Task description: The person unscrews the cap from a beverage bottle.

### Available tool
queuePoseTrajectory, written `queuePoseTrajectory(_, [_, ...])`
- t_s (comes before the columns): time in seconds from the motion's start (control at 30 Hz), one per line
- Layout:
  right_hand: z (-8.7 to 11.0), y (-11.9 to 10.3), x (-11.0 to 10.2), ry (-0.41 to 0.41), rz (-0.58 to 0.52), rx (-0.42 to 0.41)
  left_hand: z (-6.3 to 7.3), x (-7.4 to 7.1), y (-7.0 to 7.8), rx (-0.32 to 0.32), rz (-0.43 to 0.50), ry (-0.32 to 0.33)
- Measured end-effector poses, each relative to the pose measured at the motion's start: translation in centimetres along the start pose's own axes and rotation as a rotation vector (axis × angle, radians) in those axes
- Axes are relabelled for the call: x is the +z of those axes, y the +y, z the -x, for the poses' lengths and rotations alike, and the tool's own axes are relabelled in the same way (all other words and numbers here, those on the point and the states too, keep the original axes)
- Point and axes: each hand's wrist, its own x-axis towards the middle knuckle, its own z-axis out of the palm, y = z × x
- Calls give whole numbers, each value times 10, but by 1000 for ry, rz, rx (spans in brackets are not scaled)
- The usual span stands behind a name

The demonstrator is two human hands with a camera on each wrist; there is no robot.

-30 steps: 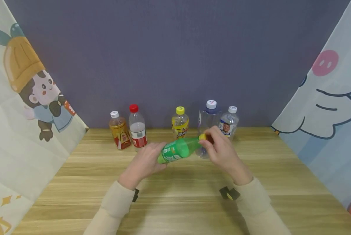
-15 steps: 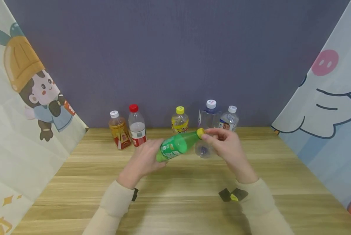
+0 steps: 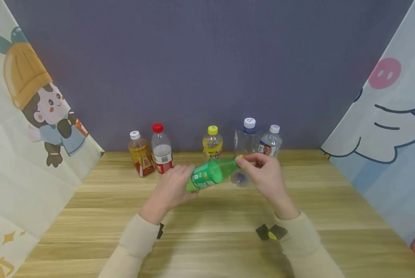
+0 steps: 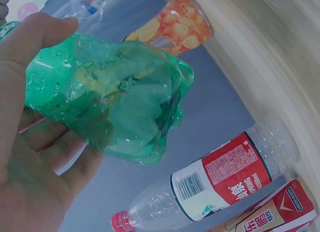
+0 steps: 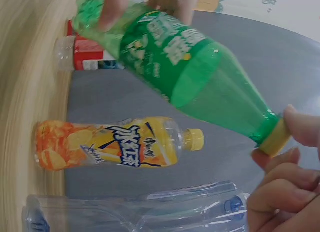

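A green plastic bottle [image 3: 212,174] is held tilted above the wooden table, its neck pointing up and to the right. My left hand [image 3: 172,186] grips it round the lower body; in the left wrist view the ribbed base [image 4: 145,102] sticks out past the thumb. At the other end, my right hand [image 3: 267,177] pinches the yellow cap [image 5: 276,138] between thumb and index finger. The cap sits on the bottle's neck. Behind the bottle stands an iced tea bottle [image 5: 112,144] with a yellow cap, its lower part hidden in the head view.
A tea bottle [image 3: 142,156] with a white cap and a red-capped water bottle [image 3: 162,150] stand at the back left. Toward the back right are a large clear bottle [image 3: 246,139] and a smaller labelled one [image 3: 270,145]. A dark panel [image 3: 207,69] rises behind them.
My right hand drew back slightly, showing more of the cap, and now pinches it afresh. The bottle's neck rose a little, then dipped again. My left hand keeps its grip.
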Motion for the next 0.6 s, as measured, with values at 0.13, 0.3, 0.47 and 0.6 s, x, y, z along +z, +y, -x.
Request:
queuePoseTrajectory(0.13, [1,5,9,55,-40,-121,0,0,0,4,-1,-1])
queuePoseTrajectory(0.3, [2,11,14,83,-110,-253,0,-2,0,-1,18,-3])
queuePoseTrajectory(0.47, [2,14,15,79,-162,-339,0,-3,0,8,48,-4])
queuePoseTrajectory(0.6, [1,18,15,63,-196,-399,1,-3,1,2,80,-14])
